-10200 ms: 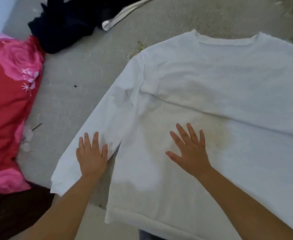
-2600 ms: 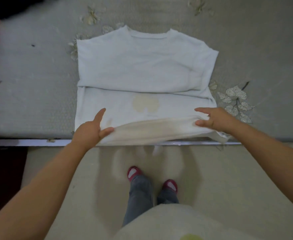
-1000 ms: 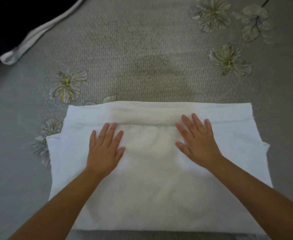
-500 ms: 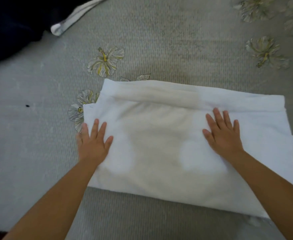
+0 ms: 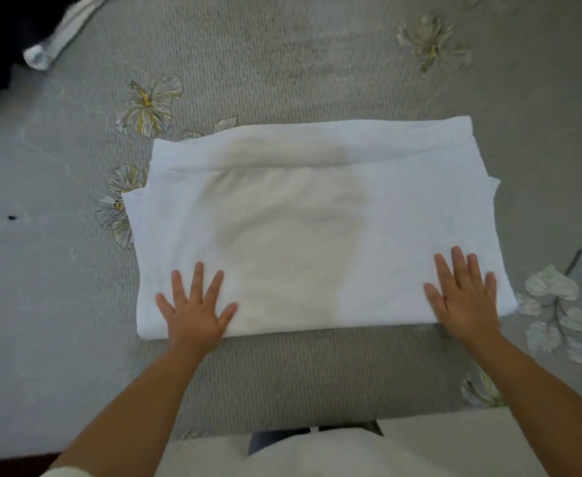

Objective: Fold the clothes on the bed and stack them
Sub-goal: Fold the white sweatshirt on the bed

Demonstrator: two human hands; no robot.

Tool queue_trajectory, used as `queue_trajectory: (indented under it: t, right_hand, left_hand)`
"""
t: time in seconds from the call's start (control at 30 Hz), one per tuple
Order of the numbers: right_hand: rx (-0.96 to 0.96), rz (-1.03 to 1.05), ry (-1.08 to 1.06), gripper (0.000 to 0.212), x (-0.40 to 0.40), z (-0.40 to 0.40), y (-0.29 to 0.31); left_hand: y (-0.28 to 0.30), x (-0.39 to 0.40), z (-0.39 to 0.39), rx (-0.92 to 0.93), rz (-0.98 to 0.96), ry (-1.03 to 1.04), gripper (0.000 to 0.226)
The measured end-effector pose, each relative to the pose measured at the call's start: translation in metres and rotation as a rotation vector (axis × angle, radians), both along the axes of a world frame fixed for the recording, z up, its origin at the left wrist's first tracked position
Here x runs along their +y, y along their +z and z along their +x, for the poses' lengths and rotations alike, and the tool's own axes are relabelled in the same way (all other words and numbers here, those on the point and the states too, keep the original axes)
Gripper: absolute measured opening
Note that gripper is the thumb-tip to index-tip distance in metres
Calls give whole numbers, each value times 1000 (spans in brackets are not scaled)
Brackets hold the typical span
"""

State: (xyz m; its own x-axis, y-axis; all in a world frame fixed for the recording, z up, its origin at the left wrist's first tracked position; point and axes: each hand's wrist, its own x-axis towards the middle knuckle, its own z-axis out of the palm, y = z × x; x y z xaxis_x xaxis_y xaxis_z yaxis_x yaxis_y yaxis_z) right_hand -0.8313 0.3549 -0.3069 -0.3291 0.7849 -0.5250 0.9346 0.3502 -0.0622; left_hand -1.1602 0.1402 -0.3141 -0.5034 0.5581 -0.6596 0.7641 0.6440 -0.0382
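Note:
A white long-sleeved shirt (image 5: pixel 303 215) lies folded into a wide rectangle on the grey bed (image 5: pixel 282 63), with a faint yellowish stain across its middle. My left hand (image 5: pixel 194 304) lies flat with spread fingers on the shirt's near left corner. My right hand (image 5: pixel 463 294) lies flat on the near right corner. Neither hand grips the cloth.
A dark garment with a white band (image 5: pixel 52 39) lies at the far left corner of the bed. The grey cover carries embroidered flowers (image 5: pixel 148 105). The bed's near edge runs just below my forearms, with my light top and trousers (image 5: pixel 282 438) beneath it.
Both hands have slid apart and back toward me, from the middle of the folded shirt to its near corners. Before that the shirt's lower half was folded up over its top.

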Motion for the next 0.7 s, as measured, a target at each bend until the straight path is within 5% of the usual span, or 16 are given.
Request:
queue_trajectory:
  t: [0.2, 0.47, 0.7]
  right_hand:
    - [-33, -58, -103, 58, -19, 7, -7]
    - [116, 76, -403, 60, -4, 25, 21]
    - [469, 44, -713, 63, 8, 40, 11]
  left_hand:
    - [3, 3, -4, -11, -119, -40, 66]
    - [30, 76, 54, 30, 71, -332, 56]
    - [38, 177, 135, -29, 235, -630, 56]
